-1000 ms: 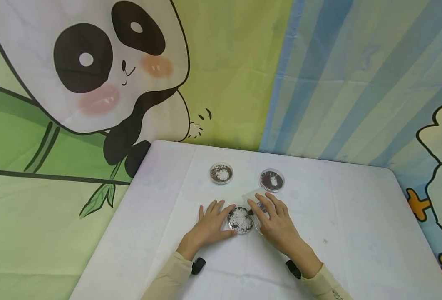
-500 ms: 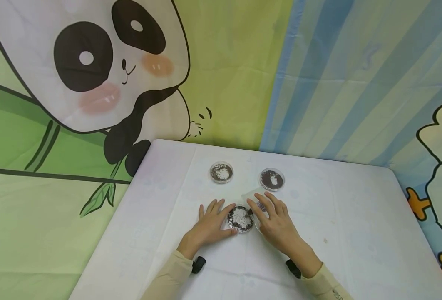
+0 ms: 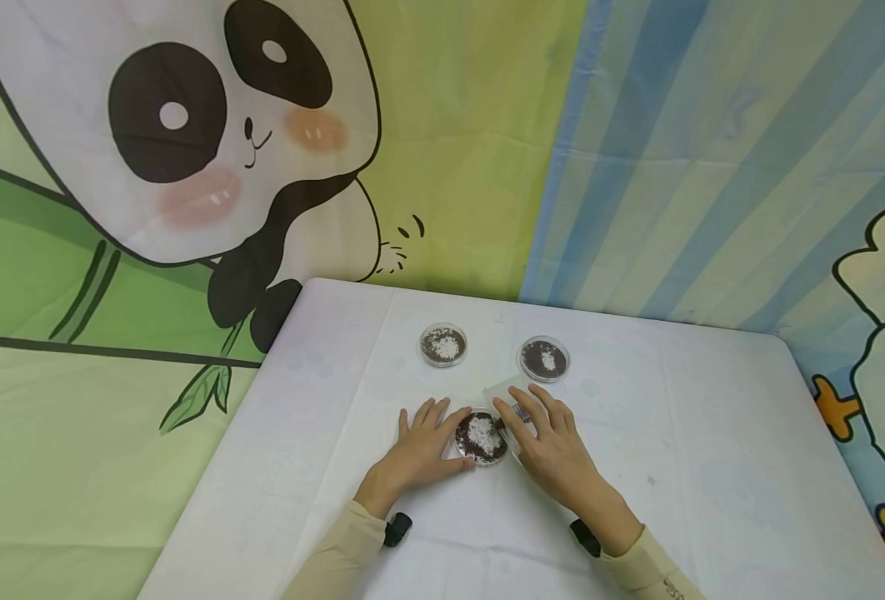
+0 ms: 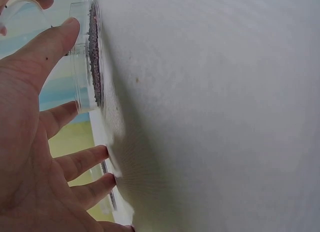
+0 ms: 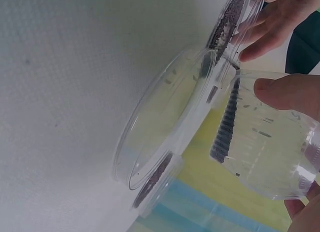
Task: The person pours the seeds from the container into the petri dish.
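A petri dish [image 3: 482,438] of dark brown grains, with a white patch in the middle, sits on the table in the head view. My left hand [image 3: 422,446] pinches its rim between thumb and index finger, the other fingertips resting on the tablecloth. My right hand [image 3: 555,450] grips a clear plastic cup [image 5: 270,137], tilted low so its mouth is right at the dish. Dark grains lie along the cup's lower side in the right wrist view. A clear round dish or lid [image 5: 157,117] is near the cup, mostly hidden under the right hand in the head view.
Two more petri dishes, a left one [image 3: 442,345] and a right one [image 3: 543,359], stand farther back on the white table [image 3: 712,433], each with dark grains and white bits. A cartoon-printed backdrop [image 3: 457,150] rises behind the table's far edge.
In the held dish the white area has shrunk towards the middle and more dark brown shows around it. The cup has shifted very slightly; the left hand stays in place.
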`<move>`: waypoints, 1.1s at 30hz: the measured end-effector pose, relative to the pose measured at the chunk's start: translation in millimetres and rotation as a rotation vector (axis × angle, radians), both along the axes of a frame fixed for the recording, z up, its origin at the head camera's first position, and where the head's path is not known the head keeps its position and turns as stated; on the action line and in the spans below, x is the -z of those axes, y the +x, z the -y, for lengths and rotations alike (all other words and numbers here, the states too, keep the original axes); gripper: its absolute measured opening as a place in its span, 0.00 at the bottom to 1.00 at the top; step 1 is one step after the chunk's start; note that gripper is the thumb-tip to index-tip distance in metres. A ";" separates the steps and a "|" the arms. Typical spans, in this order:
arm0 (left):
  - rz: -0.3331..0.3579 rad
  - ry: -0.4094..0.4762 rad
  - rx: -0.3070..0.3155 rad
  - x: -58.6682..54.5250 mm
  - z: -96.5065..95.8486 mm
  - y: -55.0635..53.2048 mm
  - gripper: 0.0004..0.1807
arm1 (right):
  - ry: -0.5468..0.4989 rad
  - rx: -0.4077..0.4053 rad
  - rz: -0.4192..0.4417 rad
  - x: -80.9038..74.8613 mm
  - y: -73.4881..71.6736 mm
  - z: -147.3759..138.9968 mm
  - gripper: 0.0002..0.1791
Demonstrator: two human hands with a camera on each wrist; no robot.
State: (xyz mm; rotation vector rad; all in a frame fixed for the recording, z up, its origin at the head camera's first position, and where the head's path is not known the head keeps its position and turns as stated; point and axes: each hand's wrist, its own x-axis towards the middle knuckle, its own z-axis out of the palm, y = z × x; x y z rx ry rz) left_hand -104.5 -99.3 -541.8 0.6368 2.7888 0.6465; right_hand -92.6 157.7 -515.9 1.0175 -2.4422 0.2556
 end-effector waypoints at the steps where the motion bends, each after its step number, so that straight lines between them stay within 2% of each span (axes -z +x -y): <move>1: 0.002 -0.002 -0.001 0.0 0.0 -0.2 0.46 | 0.000 0.001 0.000 0.0 0.0 0.2 0.62; 10: 0.011 0.002 -0.006 -0.8 -0.7 -0.7 0.46 | -0.001 0.007 0.008 -0.3 -0.6 0.0 0.61; 17: 0.018 0.003 -0.010 -1.5 -0.7 0.0 0.46 | -0.004 0.006 -0.025 1.5 -1.4 -0.8 0.61; 33: 0.018 0.017 -0.002 -2.6 0.2 1.0 0.46 | -0.019 0.017 -0.042 3.2 -1.4 -0.8 0.60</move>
